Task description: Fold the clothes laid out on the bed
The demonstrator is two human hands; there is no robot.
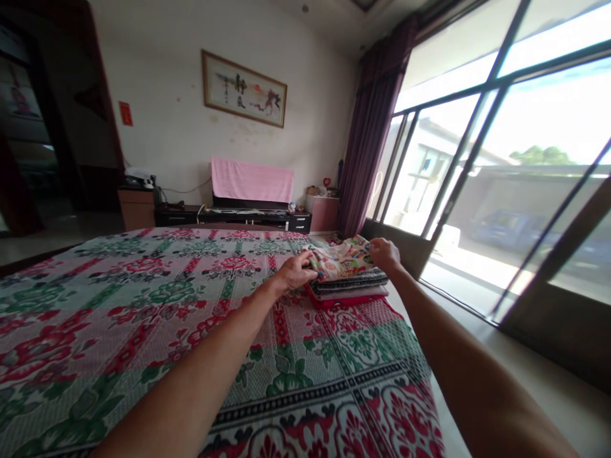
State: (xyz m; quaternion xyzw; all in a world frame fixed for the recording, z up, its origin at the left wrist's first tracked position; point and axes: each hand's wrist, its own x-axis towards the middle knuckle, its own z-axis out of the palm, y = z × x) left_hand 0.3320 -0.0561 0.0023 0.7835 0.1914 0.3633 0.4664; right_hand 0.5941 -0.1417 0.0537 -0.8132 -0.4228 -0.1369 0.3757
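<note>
A small stack of folded cloths (351,283) lies near the far right corner of the bed (143,318). Its top piece is a folded floral cloth (344,256) in cream, red and green; dark patterned, pink and red pieces lie beneath. My left hand (296,272) pinches the left edge of the floral cloth with curled fingers. My right hand (384,253) grips its right edge. Both arms stretch forward over the bed.
The bed wears a red, green and white flowered spread. Behind it a low dark cabinet (238,217) holds a screen draped in pink cloth (252,180). A large window (501,178) and purple curtain (370,127) line the right side, with a narrow floor strip between.
</note>
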